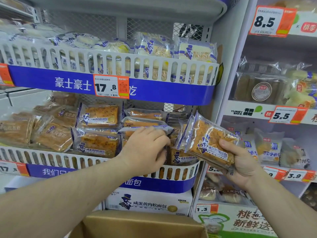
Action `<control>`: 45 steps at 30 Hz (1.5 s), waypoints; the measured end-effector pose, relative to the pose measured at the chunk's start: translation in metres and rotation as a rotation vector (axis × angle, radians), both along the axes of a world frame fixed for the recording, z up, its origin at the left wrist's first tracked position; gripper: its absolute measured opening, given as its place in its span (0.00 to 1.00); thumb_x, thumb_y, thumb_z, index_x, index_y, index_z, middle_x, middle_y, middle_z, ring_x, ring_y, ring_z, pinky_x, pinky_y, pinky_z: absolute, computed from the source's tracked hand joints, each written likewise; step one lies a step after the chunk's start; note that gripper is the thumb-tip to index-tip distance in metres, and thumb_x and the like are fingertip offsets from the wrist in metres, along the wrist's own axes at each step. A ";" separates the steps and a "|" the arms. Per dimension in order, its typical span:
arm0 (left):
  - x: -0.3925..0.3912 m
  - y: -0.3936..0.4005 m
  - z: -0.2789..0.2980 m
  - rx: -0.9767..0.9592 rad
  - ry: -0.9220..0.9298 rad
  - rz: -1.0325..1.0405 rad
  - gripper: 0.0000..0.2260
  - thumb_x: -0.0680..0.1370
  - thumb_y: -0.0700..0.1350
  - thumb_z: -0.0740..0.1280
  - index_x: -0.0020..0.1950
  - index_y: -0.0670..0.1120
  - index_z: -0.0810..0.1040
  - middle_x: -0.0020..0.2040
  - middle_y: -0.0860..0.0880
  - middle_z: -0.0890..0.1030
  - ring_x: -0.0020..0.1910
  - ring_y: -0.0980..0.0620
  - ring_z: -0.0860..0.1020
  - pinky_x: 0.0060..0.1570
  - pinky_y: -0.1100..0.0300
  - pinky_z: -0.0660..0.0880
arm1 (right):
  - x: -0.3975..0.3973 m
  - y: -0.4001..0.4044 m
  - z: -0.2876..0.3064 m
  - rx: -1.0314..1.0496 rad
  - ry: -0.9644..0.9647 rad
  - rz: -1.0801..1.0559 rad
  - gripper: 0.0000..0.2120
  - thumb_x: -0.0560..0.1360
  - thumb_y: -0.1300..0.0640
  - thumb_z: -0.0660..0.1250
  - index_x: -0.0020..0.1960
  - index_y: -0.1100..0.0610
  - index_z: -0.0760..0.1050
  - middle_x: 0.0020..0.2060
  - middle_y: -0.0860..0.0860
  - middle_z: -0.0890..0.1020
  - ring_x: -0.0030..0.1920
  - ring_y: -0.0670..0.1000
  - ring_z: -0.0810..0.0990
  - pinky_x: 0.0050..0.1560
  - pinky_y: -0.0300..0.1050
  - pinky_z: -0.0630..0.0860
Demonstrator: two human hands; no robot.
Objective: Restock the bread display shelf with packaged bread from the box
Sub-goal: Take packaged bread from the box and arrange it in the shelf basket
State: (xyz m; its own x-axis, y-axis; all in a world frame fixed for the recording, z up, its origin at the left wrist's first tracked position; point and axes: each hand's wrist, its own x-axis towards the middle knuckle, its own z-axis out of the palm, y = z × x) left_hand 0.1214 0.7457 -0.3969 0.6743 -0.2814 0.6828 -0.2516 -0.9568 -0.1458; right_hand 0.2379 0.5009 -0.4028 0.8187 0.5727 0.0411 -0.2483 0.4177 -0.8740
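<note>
"17.8" is printed on the orange-edged price tag (111, 86) clipped to the upper shelf's blue front strip (51, 79), where "豪士豪士" is read in white. "HORSH" is seen on the white bread packet (195, 50) at that shelf's right end. "咸蛋黄肉松面包" is printed on the white carton (149, 201) under the lower shelf. On the neighbouring rack, tags read "8.5" (271, 22), "5.5" (284, 115), "3.9" (295, 176) and "1.3" (204, 209); "YUMMY BAKE" (237, 112) is printed on a shelf strip.

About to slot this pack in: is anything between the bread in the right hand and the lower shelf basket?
Yes. The left hand reaches into the basket right where the bread pack in the right hand would go, handling the packs already there. Otherwise nothing visible blocks it.
</note>
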 end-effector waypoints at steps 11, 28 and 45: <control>0.008 0.028 -0.025 0.230 -0.165 0.183 0.21 0.76 0.39 0.60 0.69 0.42 0.67 0.70 0.39 0.67 0.70 0.38 0.65 0.70 0.41 0.61 | 0.001 0.010 -0.002 0.055 0.001 0.013 0.32 0.39 0.55 0.88 0.42 0.61 0.86 0.43 0.62 0.87 0.37 0.59 0.87 0.34 0.54 0.84; 0.072 0.066 0.048 0.173 0.298 0.380 0.28 0.81 0.62 0.48 0.77 0.50 0.62 0.75 0.49 0.67 0.75 0.47 0.62 0.75 0.47 0.54 | 0.007 0.013 -0.015 0.058 0.048 -0.008 0.48 0.34 0.55 0.88 0.54 0.63 0.80 0.47 0.64 0.86 0.40 0.60 0.87 0.41 0.57 0.84; 0.087 0.067 0.034 0.068 0.296 0.446 0.33 0.78 0.66 0.54 0.79 0.51 0.56 0.78 0.49 0.62 0.78 0.46 0.57 0.76 0.42 0.49 | 0.003 0.014 -0.026 0.102 0.066 0.018 0.46 0.35 0.55 0.88 0.53 0.61 0.82 0.45 0.62 0.86 0.40 0.60 0.87 0.36 0.53 0.84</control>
State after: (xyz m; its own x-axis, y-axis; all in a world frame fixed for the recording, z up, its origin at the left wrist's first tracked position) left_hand 0.2084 0.8122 -0.3626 0.8991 0.0393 0.4359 0.1375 -0.9709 -0.1961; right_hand 0.2406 0.5153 -0.4284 0.8109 0.5834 0.0459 -0.3127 0.4983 -0.8086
